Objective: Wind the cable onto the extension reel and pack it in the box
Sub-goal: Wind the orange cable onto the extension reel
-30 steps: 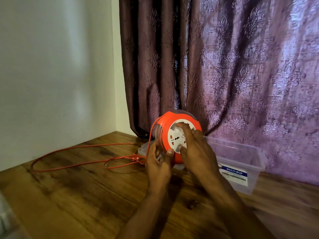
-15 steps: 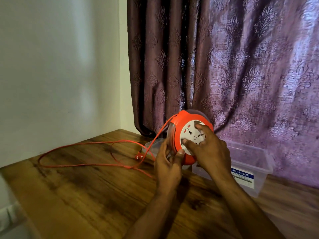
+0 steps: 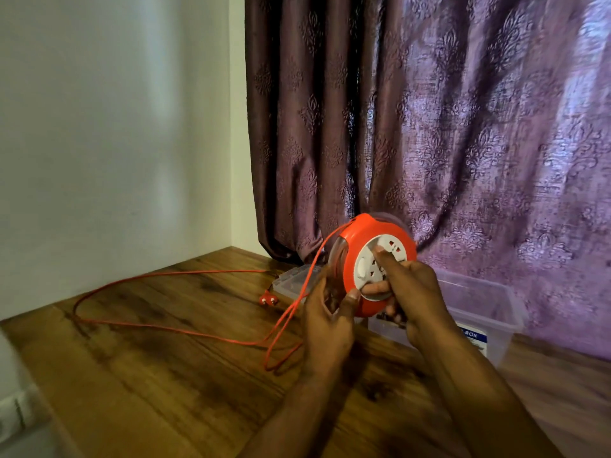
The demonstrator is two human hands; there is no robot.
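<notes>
At the left of the frame the thin orange cable (image 3: 158, 326) lies slack in a wide loop on the brown wood-grain tabletop (image 3: 139, 391), running out toward the pale wall and curving back. Its small orange plug (image 3: 268, 299) rests on the wood left of centre, just beside the clear plastic lid (image 3: 294, 280) lying flat near the foot of the dark purple patterned curtain (image 3: 429, 127).

From a low bend on the table at centre, two strands rise up and to the right, one of them passing the left hand (image 3: 327, 328) into the rim slot of the round orange reel with a white socket face (image 3: 373, 269). The left hand is curled around the reel's left edge from below, thumb pressed against the orange rim, its other fingers behind the reel and hidden. The reel is held clear of the table at frame centre, standing on edge, its flat socket face turned toward the camera and slightly up.

The right hand (image 3: 413, 292) is on that face, forefinger and thumb pinched at the white hub; it appears to be cranking it.

So the loose cable all lies left and below the hands, feeding in on the left-hand side, and winding draws it rightward. The clear plastic storage box with a blue-and-white label (image 3: 496, 312) sits open behind and right of the hands, nearer the right hand, against the curtain at right; the reel would go in flat or on edge, which cannot be judged yet.
</notes>
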